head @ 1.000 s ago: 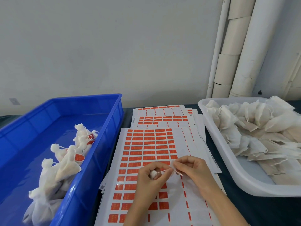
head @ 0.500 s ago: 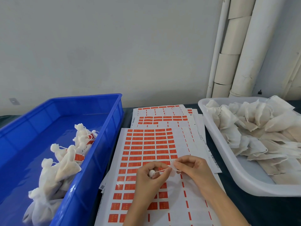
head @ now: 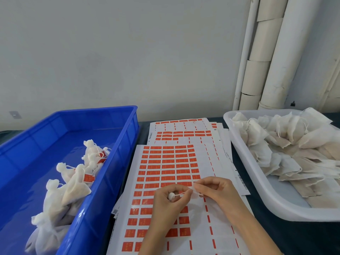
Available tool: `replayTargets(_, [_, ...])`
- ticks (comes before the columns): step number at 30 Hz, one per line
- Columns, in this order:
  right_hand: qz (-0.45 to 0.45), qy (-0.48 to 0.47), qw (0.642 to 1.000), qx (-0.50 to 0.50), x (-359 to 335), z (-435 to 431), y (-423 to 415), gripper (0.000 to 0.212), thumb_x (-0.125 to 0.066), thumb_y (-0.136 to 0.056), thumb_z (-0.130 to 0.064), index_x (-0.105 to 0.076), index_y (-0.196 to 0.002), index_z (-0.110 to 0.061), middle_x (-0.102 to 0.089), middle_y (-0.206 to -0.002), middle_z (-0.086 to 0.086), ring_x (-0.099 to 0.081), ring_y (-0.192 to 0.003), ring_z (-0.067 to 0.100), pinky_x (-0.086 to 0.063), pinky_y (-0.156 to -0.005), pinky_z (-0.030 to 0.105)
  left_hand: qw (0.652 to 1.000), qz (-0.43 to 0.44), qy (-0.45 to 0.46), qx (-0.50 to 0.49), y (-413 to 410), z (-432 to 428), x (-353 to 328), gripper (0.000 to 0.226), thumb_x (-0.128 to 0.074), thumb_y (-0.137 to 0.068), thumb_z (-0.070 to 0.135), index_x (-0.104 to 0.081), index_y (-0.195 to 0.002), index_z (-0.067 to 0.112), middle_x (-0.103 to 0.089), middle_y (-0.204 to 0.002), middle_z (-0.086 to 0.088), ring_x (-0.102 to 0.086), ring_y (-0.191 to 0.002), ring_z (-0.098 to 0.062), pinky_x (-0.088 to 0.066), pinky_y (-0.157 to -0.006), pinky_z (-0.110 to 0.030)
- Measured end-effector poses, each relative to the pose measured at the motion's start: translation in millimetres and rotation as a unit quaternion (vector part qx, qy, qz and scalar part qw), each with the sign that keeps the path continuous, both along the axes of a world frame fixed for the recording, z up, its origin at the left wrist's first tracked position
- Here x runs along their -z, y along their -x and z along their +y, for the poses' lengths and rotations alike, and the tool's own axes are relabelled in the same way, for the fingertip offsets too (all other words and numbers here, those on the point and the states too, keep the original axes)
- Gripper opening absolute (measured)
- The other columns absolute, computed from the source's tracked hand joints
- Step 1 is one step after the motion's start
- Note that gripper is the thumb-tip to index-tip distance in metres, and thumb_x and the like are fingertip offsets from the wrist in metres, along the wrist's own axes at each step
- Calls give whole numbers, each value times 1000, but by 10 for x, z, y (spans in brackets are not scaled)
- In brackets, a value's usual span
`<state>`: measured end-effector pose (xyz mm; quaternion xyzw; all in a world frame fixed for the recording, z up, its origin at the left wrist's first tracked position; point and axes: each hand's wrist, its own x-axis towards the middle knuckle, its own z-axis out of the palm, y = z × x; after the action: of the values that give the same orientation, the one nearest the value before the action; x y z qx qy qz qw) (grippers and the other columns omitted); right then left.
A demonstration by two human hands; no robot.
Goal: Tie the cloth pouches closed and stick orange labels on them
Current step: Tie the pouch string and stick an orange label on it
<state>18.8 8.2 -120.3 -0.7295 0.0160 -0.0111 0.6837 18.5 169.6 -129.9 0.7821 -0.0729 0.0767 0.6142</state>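
My left hand [head: 168, 205] grips a small white cloth pouch [head: 171, 196]; only its gathered top shows between my fingers. A thin white string [head: 181, 194] runs from that top to my right hand [head: 214, 190], which pinches the string's end. Both hands hover over a sheet of orange labels [head: 165, 166] lying in front of me. Whether an orange label is stuck on the held pouch is hidden by my fingers.
A blue crate [head: 103, 181] on the left holds several tied white pouches with orange labels [head: 73, 183]. A white tray [head: 257, 192] on the right is piled with untied pouches [head: 287, 144]. More label sheets [head: 184, 129] lie behind. Pipes [head: 266, 52] stand against the wall.
My hands have shifted very slightly and the string between them stays taut. Nothing else has moved.
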Motion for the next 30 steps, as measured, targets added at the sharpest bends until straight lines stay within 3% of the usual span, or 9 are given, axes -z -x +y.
replayTargets(5, [2, -22, 1000, -17, -4, -17, -7, 45, -77, -58, -46, -70, -101, -32, -73, -95, -16, -68, -93, 5, -55, -79, 22, 1000, 1, 1, -1, 10, -6, -23, 15, -74, -81, 19, -72, -74, 32, -71, -75, 18, -67, -79, -3, -50, -63, -9])
replayTargets(10, [3, -46, 998, -48, -32, 19, -25, 49, -70, -69, -50, -60, -116, -39, -71, -105, -17, -66, -99, 4, -55, -84, 24, 1000, 6, 19, -16, 8, -12, -24, 15, -74, -80, 17, -72, -73, 30, -71, -75, 19, -66, -79, -2, -50, -62, -9])
replayTargets(13, [-3, -102, 994, -27, -57, 15, -34, 45, -63, -71, -55, -62, -113, -36, -72, -105, -11, -69, -96, 11, -56, -74, 20, 999, 15, 27, -36, 0, -16, -11, 12, -74, -80, 19, -72, -73, 29, -70, -76, 20, -65, -81, 0, -50, -62, -9])
replayTargets(16, [-39, -24, 999, -6, -31, 32, -26, 47, -71, -64, -52, -65, -107, -33, -70, -100, -23, -66, -96, 1, -53, -69, 14, 999, 10, 27, -42, -3, -14, -6, 12, -74, -80, 19, -72, -74, 29, -70, -75, 19, -65, -80, -1, -50, -62, -10])
replayTargets(19, [-58, 14, 998, -7, 34, 63, -13, 33, -77, -69, -39, -68, -99, -32, -71, -90, -19, -67, -89, 1, -51, -67, 10, 999, -3, 26, -39, -1, -9, -3, 13, -74, -80, 17, -72, -74, 28, -71, -74, 16, -65, -78, -4, -50, -63, -10])
replayTargets(22, [-62, 26, 998, 5, 92, 42, -25, 20, -79, -75, -25, -71, -92, -32, -72, -87, -17, -68, -86, 2, -51, -67, 9, 999, -2, 27, -47, -3, -10, -10, 13, -74, -80, 18, -72, -74, 30, -71, -74, 17, -65, -79, -3, -50, -63, -9])
replayTargets(30, [-43, 27, 999, 9, 112, 46, -35, 15, -77, -78, -23, -72, -91, -31, -73, -85, -18, -70, -81, 3, -50, -63, 7, 998, 2, 36, -59, -3, -18, -16, 16, -74, -80, 21, -71, -70, 32, -70, -72, 20, -65, -78, 0, -48, -59, -6])
